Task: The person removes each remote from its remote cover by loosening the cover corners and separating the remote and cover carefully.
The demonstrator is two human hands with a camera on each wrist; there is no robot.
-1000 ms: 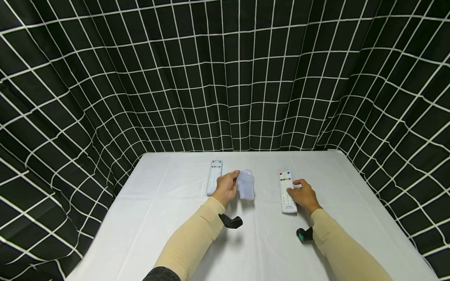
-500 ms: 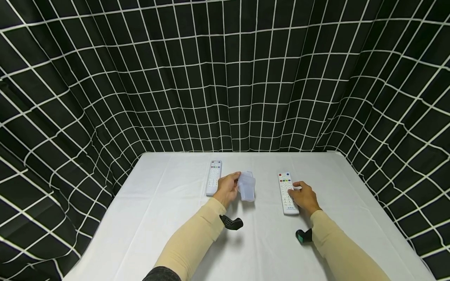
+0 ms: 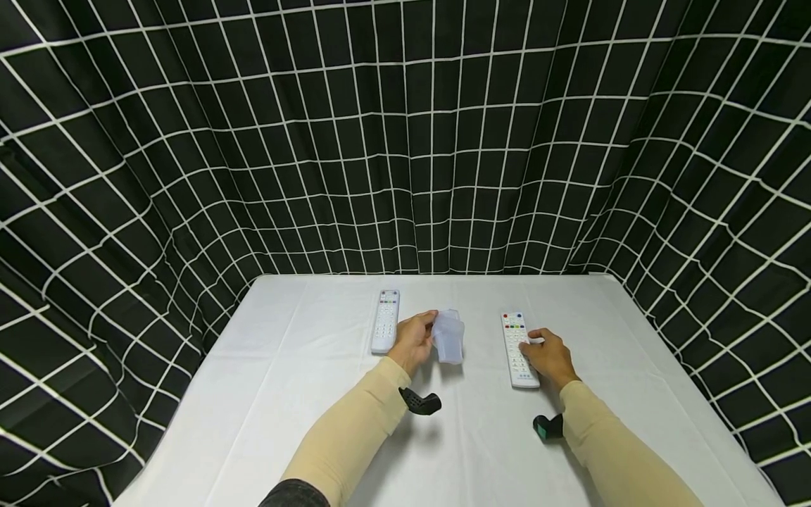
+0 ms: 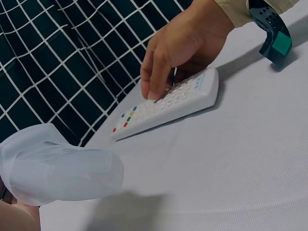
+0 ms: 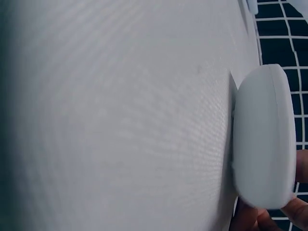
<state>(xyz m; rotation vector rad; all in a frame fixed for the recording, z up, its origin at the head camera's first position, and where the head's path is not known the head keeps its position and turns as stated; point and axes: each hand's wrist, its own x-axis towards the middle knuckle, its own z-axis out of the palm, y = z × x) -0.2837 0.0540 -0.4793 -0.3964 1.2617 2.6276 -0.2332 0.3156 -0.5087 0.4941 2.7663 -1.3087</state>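
In the head view, my left hand [image 3: 412,343] pinches a soft, translucent, whitish sleeve [image 3: 450,339] by its left edge, above the table. The sleeve looks hollow and limp, and its upper part is folded over. My right hand [image 3: 550,356] grips a white remote control [image 3: 515,341] at its right edge, the thumb over the keys. This remote lies on the table with its keys up, the coloured buttons at the far end. In the left wrist view, fingers [image 4: 155,86] come down onto its keypad. The right wrist view shows the remote's rounded near end [image 5: 264,139], with fingertips partly hidden behind it.
A second white remote control [image 3: 386,320], slightly bluish, lies keys up just left of my left hand. Everything is on a white cloth-covered table [image 3: 304,352]. Black curtains [image 3: 405,141] with a white grid hang behind and on both sides.
My left hand has drifted slightly to the right with the sleeve. My right hand stays at the remote control, which has shifted only a touch nearer.
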